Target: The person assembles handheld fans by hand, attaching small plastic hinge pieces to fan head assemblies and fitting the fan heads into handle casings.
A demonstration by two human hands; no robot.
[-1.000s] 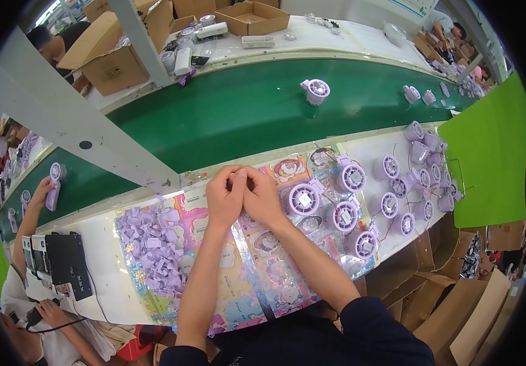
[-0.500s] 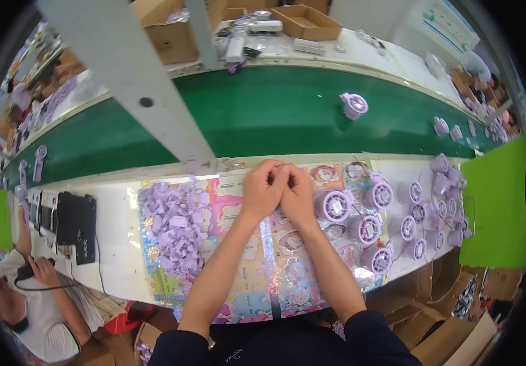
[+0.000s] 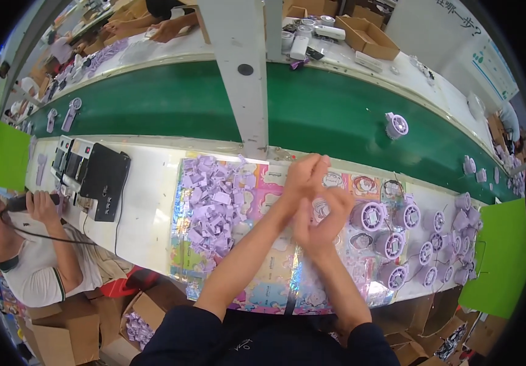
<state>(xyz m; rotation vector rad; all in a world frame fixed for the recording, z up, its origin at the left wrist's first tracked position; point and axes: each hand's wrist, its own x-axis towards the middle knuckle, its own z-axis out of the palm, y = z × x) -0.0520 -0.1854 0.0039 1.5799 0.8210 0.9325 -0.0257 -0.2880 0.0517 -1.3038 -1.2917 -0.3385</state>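
Note:
Over the work surface, my left hand (image 3: pixel 304 177) has its fingers drawn together, and no object shows in them. Just below and right of it is my right hand (image 3: pixel 327 221), its thumb apart from its bent fingers and nothing visible between them. The two hands overlap in view; whether they touch I cannot tell. Left of my hands lies a heap of small lilac plastic parts (image 3: pixel 214 204) on a colourful printed sheet (image 3: pixel 263 271). To the right stand several round lilac fan housings (image 3: pixel 373 216), some with thin wires.
A green conveyor belt (image 3: pixel 330 104) runs beyond the table, carrying a lilac fan unit (image 3: pixel 396 125). A grey post (image 3: pixel 241 73) rises at the belt's near edge. At left are a black device (image 3: pixel 109 182) and a seated person (image 3: pixel 43 256) holding a dark corded tool (image 3: pixel 28 202).
My clasped hands have separated; the right one has dropped lower and its thumb has spread away. The view has swung left, bringing more of the seated person into sight.

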